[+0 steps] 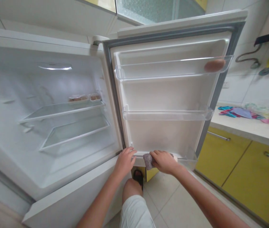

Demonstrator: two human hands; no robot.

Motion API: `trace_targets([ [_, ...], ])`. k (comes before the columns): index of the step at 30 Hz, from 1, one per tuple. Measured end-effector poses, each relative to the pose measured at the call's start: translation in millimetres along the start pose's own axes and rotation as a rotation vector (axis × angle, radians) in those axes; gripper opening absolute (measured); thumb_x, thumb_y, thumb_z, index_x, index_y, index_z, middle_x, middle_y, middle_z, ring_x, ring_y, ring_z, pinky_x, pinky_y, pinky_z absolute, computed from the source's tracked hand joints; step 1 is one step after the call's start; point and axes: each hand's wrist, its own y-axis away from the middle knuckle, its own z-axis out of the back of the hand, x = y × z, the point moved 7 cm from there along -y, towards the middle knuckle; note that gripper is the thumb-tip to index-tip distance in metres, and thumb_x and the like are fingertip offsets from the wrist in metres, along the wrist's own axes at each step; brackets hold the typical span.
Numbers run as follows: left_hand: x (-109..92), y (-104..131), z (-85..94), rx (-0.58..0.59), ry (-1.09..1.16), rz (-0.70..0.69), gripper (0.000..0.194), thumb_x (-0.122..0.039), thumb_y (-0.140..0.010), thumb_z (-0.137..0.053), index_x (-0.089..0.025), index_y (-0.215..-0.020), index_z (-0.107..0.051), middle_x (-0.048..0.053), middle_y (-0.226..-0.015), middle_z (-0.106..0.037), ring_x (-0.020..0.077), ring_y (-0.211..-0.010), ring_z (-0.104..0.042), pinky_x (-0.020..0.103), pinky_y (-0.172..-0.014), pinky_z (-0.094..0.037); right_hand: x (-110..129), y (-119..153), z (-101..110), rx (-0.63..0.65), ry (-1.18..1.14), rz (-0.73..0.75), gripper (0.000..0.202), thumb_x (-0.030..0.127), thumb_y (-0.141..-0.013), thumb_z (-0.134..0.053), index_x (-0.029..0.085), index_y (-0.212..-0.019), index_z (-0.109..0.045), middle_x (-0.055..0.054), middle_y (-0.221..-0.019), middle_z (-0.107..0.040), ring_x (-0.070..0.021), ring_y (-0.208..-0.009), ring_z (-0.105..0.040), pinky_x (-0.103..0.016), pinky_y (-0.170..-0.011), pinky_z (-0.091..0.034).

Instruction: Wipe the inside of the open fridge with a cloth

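A fridge door (162,95) stands wide open, with clear plastic shelves along its inner side. My right hand (164,161) is closed around a greyish-purple cloth (148,161) at the door's bottom shelf. Close to the hinge side, my left hand (125,161) rests at the lower corner of the door, fingers apart and holding nothing visible. On the door's top shelf (158,70) lies a blurred reddish-brown oval item (214,65) at the right end.
The lit fridge interior (77,79) has two glass shelves, the upper holding small packages (78,98). To the right, a white counter (243,128) bears colourful cloths (241,112) above yellow cabinets (229,158). My leg and a dark sandal (138,178) show below.
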Motion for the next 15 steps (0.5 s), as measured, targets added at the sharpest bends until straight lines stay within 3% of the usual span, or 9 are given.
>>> trace_targets([
  [4,29,7,-11.3,-0.022,0.174,0.076,0.04,-0.014,-0.089,-0.043,-0.019,-0.121,-0.067,0.01,-0.135,-0.066,0.022,-0.127,-0.059,0.042,-0.115,-0.044,45,-33,-5,-0.011,-0.028,0.065,0.041,0.043,-0.094,-0.061,0.018,-0.126,-0.058,-0.009,-0.126,-0.062,-0.0215,-0.107,-0.063,-0.045,-0.091,-0.056],
  [8,43,6,-14.3,-0.003,0.303,0.063,0.054,-0.003,-0.082,-0.037,-0.017,-0.125,-0.065,0.009,-0.133,-0.069,0.0174,-0.126,-0.061,0.039,-0.116,-0.044,66,-45,-8,-0.017,-0.043,0.099,0.041,0.042,-0.093,-0.062,0.019,-0.127,-0.058,-0.009,-0.128,-0.061,-0.0224,-0.109,-0.063,-0.046,-0.092,-0.057],
  [12,45,8,-8.3,0.005,0.243,0.049,0.05,-0.006,-0.083,-0.039,-0.02,-0.124,-0.066,0.006,-0.132,-0.07,0.0174,-0.125,-0.062,0.038,-0.115,-0.045,60,-39,-8,-0.023,-0.046,0.088,0.041,0.042,-0.093,-0.062,0.018,-0.127,-0.058,-0.009,-0.128,-0.062,-0.0224,-0.109,-0.063,-0.045,-0.092,-0.057],
  [15,41,13,-6.2,0.043,0.171,0.029,0.044,-0.012,-0.086,-0.047,-0.021,-0.125,-0.066,0.006,-0.139,-0.065,0.0185,-0.131,-0.058,0.039,-0.118,-0.042,39,-23,-8,-0.021,-0.038,0.053,0.04,0.043,-0.094,-0.061,0.018,-0.126,-0.058,-0.009,-0.126,-0.062,-0.0212,-0.107,-0.063,-0.044,-0.091,-0.057],
])
